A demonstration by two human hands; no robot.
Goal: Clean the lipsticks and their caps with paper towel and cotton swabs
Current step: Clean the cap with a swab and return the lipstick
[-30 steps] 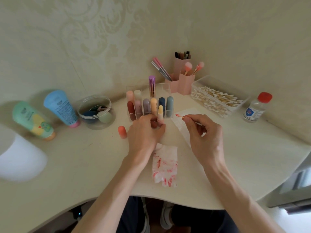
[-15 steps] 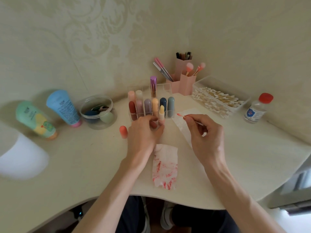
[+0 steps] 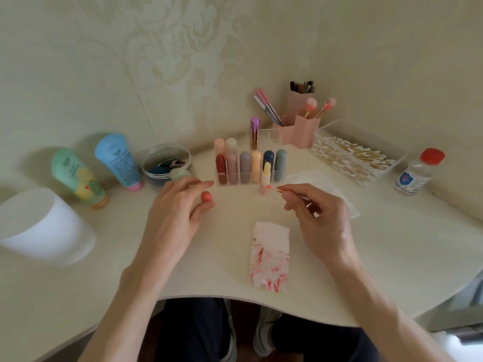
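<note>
An uncapped pale yellow lipstick [image 3: 265, 177] stands upright on the table in front of the clear organiser [image 3: 271, 134], with no hand on it. My left hand [image 3: 177, 215] hovers with its fingers spread around a small orange cap [image 3: 206, 197] on the table; no finger visibly grips the cap. My right hand [image 3: 317, 218] pinches a cotton swab [image 3: 283, 190] whose pink-stained tip points toward the lipstick's base. A paper towel [image 3: 270, 257] smeared with red lies between my hands.
Several capped lipsticks [image 3: 245, 169] fill the organiser. A clear box of cotton swabs [image 3: 350, 155], a red-capped bottle [image 3: 418, 173] and a clean tissue [image 3: 321, 184] sit at the right. Two tubes [image 3: 117, 160], a sponge jar [image 3: 166, 165] and a white container [image 3: 44, 226] stand left.
My left hand let go of the yellow lipstick, left it standing, and moved left to the orange cap. My right hand moved slightly left with the swab.
</note>
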